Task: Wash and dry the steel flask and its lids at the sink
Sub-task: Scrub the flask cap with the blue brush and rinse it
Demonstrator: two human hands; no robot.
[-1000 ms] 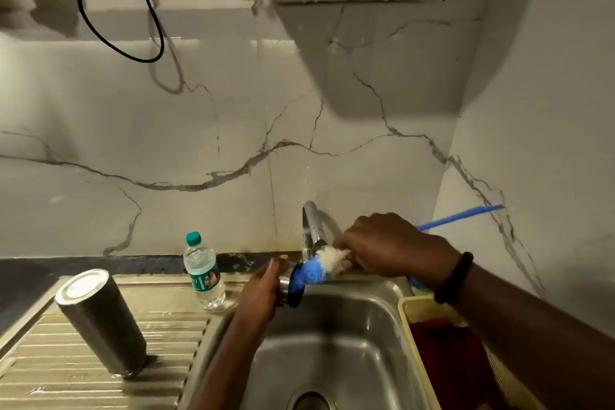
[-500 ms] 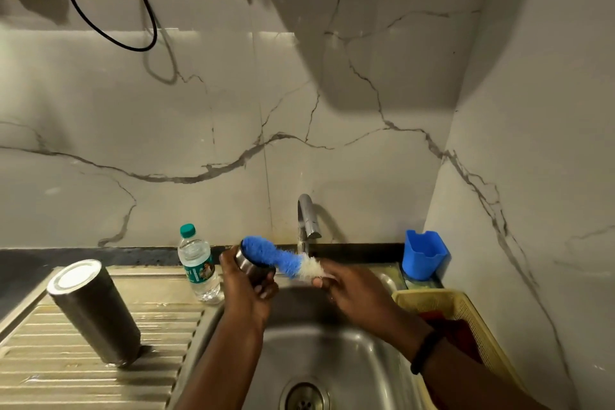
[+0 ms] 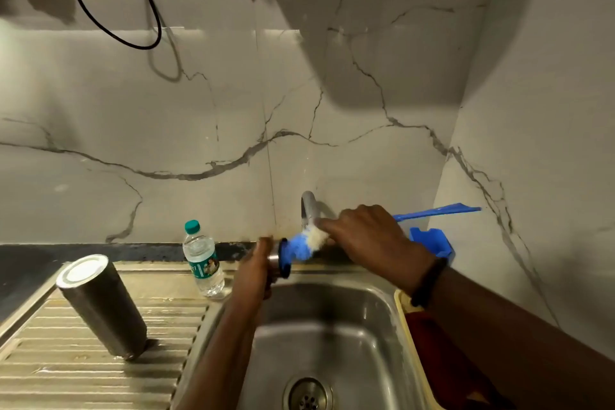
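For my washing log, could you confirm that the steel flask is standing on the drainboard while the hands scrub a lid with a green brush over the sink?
Not quite: the head view shows the brush is blue with a white tip, not green. The rest holds: the flask stands on the drainboard, while the left hand holds a lid and the right hand works the brush over the sink.

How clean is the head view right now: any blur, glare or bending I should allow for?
Head view: motion blur smears the brush and the lid between the hands; a wide shadow darkens the wall above the tap; a bright glare band crosses the upper wall; wide-angle bending tilts the steel flask; the sink reads sharp.
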